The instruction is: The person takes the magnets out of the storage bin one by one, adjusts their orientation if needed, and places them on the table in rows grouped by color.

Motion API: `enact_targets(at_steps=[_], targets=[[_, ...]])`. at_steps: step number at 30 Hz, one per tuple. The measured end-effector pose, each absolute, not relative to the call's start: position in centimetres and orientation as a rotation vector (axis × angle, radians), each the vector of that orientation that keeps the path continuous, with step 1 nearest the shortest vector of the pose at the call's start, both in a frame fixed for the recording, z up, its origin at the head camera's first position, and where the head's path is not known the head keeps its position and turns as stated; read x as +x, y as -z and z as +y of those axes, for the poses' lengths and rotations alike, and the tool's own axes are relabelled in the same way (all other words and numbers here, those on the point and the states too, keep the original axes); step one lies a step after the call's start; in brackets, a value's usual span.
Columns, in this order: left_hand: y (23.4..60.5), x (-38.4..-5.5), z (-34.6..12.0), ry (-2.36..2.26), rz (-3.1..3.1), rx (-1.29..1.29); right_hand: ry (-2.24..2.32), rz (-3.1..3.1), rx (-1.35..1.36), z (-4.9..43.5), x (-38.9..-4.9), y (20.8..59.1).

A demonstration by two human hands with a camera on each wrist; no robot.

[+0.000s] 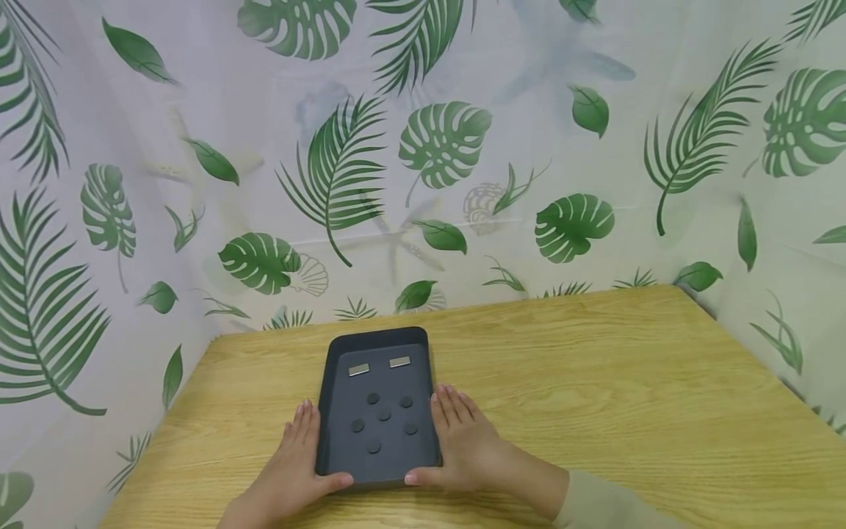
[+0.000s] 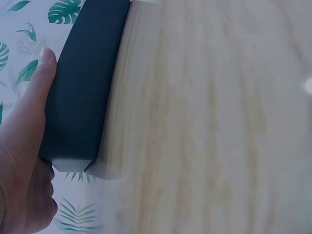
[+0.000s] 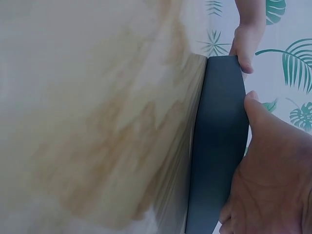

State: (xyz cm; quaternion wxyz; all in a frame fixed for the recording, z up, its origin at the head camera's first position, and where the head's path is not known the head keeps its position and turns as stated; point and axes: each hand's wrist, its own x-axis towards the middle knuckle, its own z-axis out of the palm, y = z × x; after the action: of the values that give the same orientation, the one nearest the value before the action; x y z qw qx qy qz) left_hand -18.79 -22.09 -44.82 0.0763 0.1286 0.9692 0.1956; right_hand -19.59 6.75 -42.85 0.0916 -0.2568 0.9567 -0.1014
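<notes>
A dark grey rectangular tray (image 1: 391, 467) lies on the wooden table in the head view. Along its left side rest the straight fingers of my left hand (image 1: 296, 459), the thumb at the near edge. My right hand (image 1: 465, 448) mirrors this, straight fingers against the right side and thumb at the near right corner. Inside, several small dark discs (image 1: 373, 446) are spread over the floor. Two small silvery rectangular pieces, one left (image 1: 359, 369) and one right (image 1: 399, 362), sit near the far end. Both wrist views show the tray's outer wall (image 2: 80, 92) with a thumb at its edge.
Light wood-grain tabletop (image 1: 595, 397) extends to both sides of the tray. White cloth (image 1: 515, 147) printed with green leaves hangs behind the table and along its sides. A pale sleeve (image 1: 601, 503) covers the right forearm.
</notes>
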Motion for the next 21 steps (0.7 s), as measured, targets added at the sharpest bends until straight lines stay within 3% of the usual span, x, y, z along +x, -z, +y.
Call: enact_targets(at_steps=[21], targets=[[45.0, -19.6, -19.4, -0.612, 2.894, 0.397, 0.306, 2.841, -0.695, 9.4, -19.8, 42.6]])
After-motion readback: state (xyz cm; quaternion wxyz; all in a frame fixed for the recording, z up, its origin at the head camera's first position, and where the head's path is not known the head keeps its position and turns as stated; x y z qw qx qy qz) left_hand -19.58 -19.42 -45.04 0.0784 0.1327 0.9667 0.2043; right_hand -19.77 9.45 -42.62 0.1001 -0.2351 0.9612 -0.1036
